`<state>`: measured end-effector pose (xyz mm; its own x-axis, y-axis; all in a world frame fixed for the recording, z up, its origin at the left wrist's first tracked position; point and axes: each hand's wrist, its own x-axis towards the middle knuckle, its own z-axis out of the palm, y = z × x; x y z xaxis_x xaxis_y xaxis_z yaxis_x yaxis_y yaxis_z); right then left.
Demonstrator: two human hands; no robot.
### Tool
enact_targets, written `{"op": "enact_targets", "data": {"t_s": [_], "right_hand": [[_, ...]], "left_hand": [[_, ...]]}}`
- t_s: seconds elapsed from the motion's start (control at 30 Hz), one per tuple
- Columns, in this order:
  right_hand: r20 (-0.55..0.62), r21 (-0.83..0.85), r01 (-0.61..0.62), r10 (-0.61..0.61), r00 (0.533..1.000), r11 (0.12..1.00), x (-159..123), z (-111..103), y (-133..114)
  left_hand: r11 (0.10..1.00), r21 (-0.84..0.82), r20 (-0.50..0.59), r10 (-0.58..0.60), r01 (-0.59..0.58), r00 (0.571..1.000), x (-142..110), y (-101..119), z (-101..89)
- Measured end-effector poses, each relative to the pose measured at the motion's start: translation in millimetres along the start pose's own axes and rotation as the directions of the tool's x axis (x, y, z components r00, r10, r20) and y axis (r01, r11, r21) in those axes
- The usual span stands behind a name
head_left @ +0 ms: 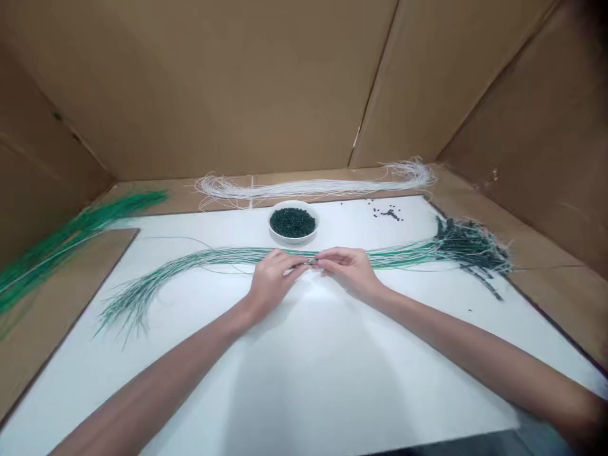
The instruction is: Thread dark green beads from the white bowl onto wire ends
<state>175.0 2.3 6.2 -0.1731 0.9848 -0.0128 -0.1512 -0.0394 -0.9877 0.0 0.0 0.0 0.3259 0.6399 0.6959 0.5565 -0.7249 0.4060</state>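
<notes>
My left hand (274, 277) and my right hand (350, 268) meet at the middle of the white board, both closed in a pinch, fingertips almost touching. Between them shows a small dark and pale bit (311, 261), too small to name. Just behind the hands runs a long bundle of green and white strands (403, 255), its left end fanned out. The right end carries a thick cluster of dark green beads or short tubes (470, 246). Beyond the hands stands a white bowl (293, 240) filled with small dark green beads (292, 221).
Loose dark beads (390, 214) lie scattered right of the bowl. White strands (304, 188) stretch along the back, and green strands (71, 234) lie at the left. Cardboard walls (237, 88) enclose the white board (313, 380) at the back and sides.
</notes>
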Motion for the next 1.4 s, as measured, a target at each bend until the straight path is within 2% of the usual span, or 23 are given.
{"op": "enact_targets", "data": {"t_s": [0.3,0.93,1.4], "right_hand": [[-0.011,-0.039,0.018,-0.018,1.000,0.999,-1.2,-1.3,-0.9],[-0.042,-0.051,0.040,-0.042,0.998,0.998,-2.9,-0.2,-4.5],[-0.029,-0.186,0.089,-0.096,0.995,0.979,-2.8,-4.5,2.3]], "left_hand": [[0.998,-0.050,-0.009,0.024,-0.025,1.000,-0.5,1.5,-0.3],[0.999,-0.042,-0.012,0.025,-0.026,1.000,-0.7,1.5,0.2],[0.998,0.004,-0.003,0.062,-0.062,0.998,0.0,1.9,-0.3]]}}
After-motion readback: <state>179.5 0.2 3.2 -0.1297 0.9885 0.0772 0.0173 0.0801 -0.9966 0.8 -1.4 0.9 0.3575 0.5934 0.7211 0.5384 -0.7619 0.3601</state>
